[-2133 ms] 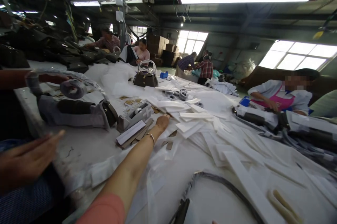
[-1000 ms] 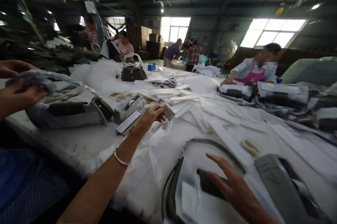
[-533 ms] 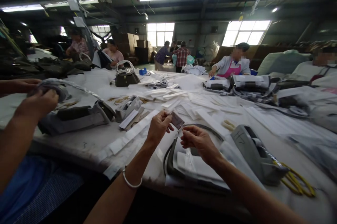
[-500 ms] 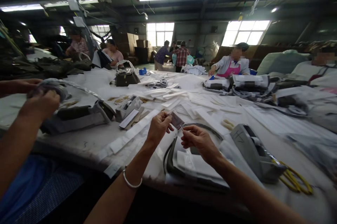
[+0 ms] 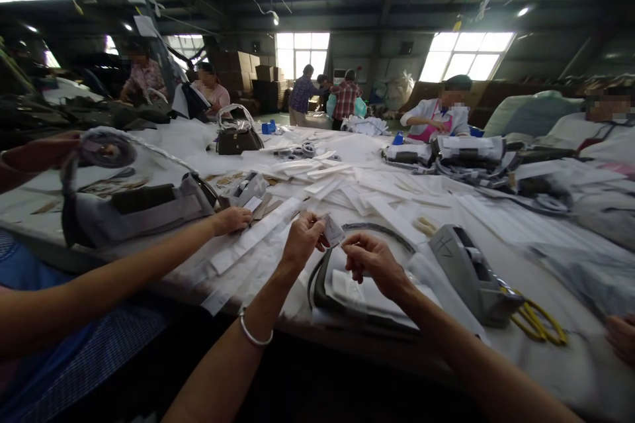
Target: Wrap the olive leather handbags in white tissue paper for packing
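My left hand [image 5: 303,239] pinches a small grey square [image 5: 333,231], which looks like a card or flat packet, by its left side. Close to the square's lower right corner, my right hand [image 5: 373,259] has thumb and fingertips pressed together; anything between them is too small to make out. Beneath both hands lies a dark handbag [image 5: 322,287] with white wrapping sheets [image 5: 354,289] on top. Its strap [image 5: 384,231] curves behind my right hand.
To the right stands a grey tape dispenser [image 5: 464,277] beside yellow-handled scissors [image 5: 538,324]. A co-worker's hand [image 5: 232,220] reaches in from the left, near another dispenser [image 5: 248,190] and a wrapped bag [image 5: 143,208]. White strips [image 5: 342,188] cover the table's middle.
The grey square has tilted and looks lighter, still in my left hand. The co-worker's near hand has left the wrapped strap and moved right, toward the cards by the far dispenser.
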Demonstrator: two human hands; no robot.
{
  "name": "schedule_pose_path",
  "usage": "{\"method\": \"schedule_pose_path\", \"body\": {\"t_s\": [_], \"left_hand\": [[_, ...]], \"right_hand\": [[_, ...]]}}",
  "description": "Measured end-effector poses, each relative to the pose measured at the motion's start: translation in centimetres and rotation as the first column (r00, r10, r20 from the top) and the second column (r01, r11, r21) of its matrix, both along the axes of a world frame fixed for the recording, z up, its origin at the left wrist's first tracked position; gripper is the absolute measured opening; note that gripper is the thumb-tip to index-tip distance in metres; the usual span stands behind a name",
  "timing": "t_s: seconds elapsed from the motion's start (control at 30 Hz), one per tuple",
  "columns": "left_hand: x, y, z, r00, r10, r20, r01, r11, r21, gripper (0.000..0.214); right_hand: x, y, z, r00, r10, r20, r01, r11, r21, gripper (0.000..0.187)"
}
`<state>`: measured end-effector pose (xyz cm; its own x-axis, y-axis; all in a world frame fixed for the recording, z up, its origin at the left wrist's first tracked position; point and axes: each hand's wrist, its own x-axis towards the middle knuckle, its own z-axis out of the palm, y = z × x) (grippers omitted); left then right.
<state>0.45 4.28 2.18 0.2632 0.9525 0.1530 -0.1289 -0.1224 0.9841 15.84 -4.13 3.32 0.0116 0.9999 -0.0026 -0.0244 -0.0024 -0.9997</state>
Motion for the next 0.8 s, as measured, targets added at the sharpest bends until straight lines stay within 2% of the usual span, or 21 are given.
{"method": "schedule_pose_path", "body": {"t_s": [0.23, 0.37, 0.53, 0.7, 0.8], "left_hand": [[0.0, 0.5, -1.0, 0.999, 0.032, 0.024, -0.030, 0.998, -0.061, 0.033], [-0.2, 0.8, -1.2, 0.997, 0.062, 0.038, -0.059, 0.996, -0.073, 0.034], [0.2, 0.8, -1.6, 0.998, 0.049, 0.042, -0.045, 0.995, -0.090, 0.033], [0.8, 0.6, -2.1, 0.999, 0.033, 0.030, -0.030, 0.995, -0.091, 0.032], [1.0, 0.6, -2.3, 0.999, 0.025, 0.019, -0.024, 0.996, -0.083, 0.031]], "right_hand": [[0.6, -0.1, -1.0, 0.985, 0.168, -0.035, -0.171, 0.979, -0.109, 0.038], [1.1, -0.3, -1.3, 0.994, 0.106, -0.006, -0.106, 0.993, -0.061, 0.052], [1.5, -0.4, -1.0, 0.987, 0.098, 0.127, -0.094, 0.995, -0.041, 0.060], [1.4, 0.0, -1.2, 0.978, 0.030, 0.206, -0.025, 0.999, -0.028, 0.051], [1.4, 0.1, -1.4, 0.973, 0.055, 0.223, -0.040, 0.997, -0.069, 0.042]]}}
